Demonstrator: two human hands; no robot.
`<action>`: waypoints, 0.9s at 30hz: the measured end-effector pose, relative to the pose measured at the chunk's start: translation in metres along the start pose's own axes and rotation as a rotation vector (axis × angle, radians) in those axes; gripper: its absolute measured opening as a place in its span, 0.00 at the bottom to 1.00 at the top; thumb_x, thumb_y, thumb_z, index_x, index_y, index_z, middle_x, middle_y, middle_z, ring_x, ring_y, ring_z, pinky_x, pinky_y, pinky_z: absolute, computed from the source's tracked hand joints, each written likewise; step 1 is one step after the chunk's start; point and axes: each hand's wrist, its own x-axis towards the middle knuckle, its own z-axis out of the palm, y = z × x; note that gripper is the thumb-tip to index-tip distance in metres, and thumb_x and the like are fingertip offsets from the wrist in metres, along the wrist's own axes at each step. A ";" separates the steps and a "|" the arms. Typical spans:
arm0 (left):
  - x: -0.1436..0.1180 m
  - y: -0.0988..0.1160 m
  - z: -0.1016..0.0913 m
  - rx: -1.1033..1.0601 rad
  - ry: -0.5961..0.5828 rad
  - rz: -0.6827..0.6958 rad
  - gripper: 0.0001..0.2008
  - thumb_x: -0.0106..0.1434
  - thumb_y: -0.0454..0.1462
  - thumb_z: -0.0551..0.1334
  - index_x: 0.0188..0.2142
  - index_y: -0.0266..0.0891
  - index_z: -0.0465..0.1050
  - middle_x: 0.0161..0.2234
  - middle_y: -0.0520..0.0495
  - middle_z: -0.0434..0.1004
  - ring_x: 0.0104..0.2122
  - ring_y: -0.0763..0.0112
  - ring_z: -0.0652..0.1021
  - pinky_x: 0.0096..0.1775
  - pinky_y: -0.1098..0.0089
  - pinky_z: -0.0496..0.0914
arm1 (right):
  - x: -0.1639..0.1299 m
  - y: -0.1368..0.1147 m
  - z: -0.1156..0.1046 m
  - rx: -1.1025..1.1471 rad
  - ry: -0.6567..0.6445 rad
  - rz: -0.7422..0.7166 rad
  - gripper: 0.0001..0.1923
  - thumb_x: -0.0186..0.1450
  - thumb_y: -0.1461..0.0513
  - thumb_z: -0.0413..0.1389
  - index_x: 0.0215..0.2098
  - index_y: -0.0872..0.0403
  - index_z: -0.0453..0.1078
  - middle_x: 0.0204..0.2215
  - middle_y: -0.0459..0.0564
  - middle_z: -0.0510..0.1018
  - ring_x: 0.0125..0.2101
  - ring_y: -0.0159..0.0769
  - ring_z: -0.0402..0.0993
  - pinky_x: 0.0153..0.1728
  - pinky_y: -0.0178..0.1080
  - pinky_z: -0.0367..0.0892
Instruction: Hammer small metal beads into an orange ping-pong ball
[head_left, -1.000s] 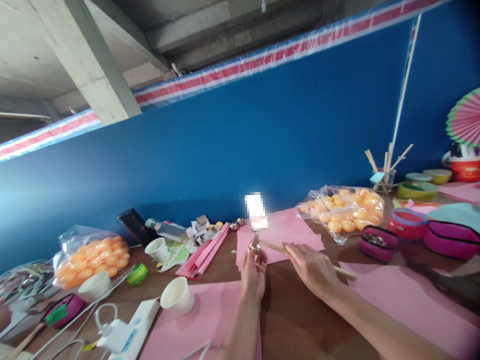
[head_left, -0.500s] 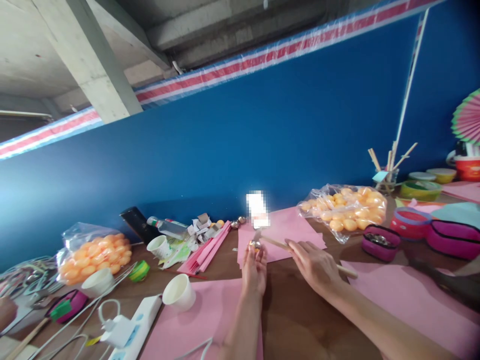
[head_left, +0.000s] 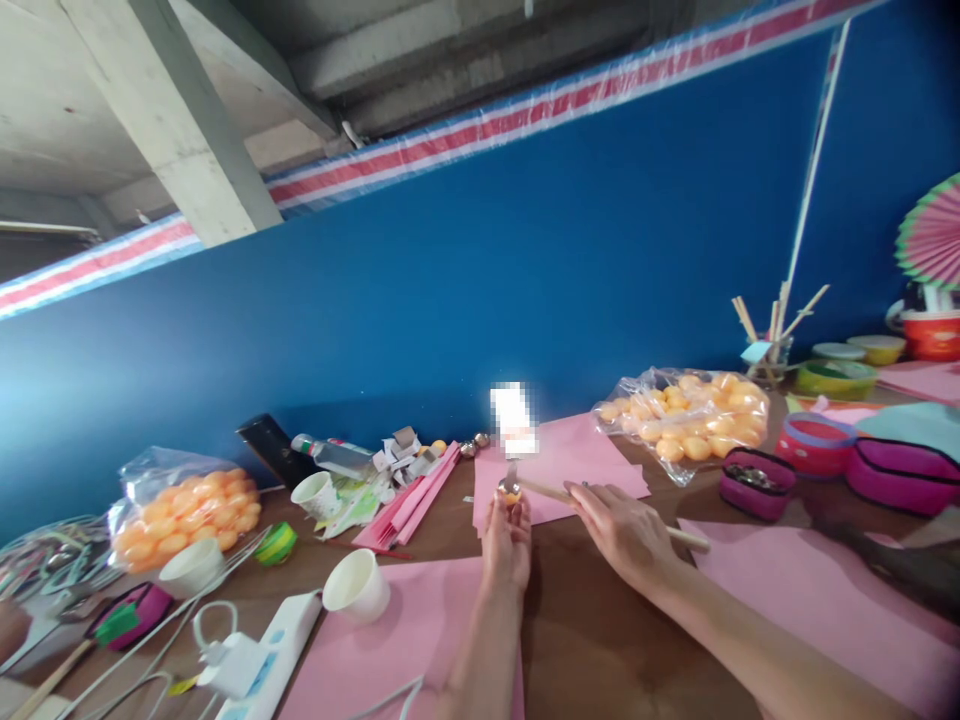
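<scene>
My left hand (head_left: pixel 508 548) is closed, its fingertips holding up a small ball (head_left: pixel 511 497) that shows orange below and shiny metal on top. In my right hand (head_left: pixel 626 525) is the wooden handle of a hammer (head_left: pixel 544 490), which slants to the left. Its metal head is at the top of the ball; whether the two touch, I cannot tell. Both hands are over the table in front of a pink sheet (head_left: pixel 592 455). Behind the ball, two metal-covered balls (head_left: pixel 474 444) rest near the blue wall.
Orange balls fill a clear bag (head_left: pixel 705 410) at right and another bag (head_left: pixel 202 505) at left. A magenta pouch (head_left: pixel 757 485) holds small metal pieces. A white paper cup (head_left: pixel 356 588), power strip (head_left: pixel 281 650) and cables are at front left. Another person's hand (head_left: pixel 11 625) shows at the left edge.
The hammer head seems to have come down slightly onto the ball's top. My hands hold nearly the same positions, and the view has shifted a little.
</scene>
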 end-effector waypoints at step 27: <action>-0.010 -0.002 0.000 0.115 -0.195 -0.149 0.14 0.56 0.33 0.59 0.43 0.37 0.68 0.35 0.43 0.74 0.29 0.75 0.75 0.33 0.73 0.72 | 0.007 0.066 0.021 -0.230 -0.309 0.394 0.16 0.60 0.69 0.44 0.42 0.52 0.67 0.35 0.56 0.70 0.43 0.43 0.62 0.37 0.40 0.55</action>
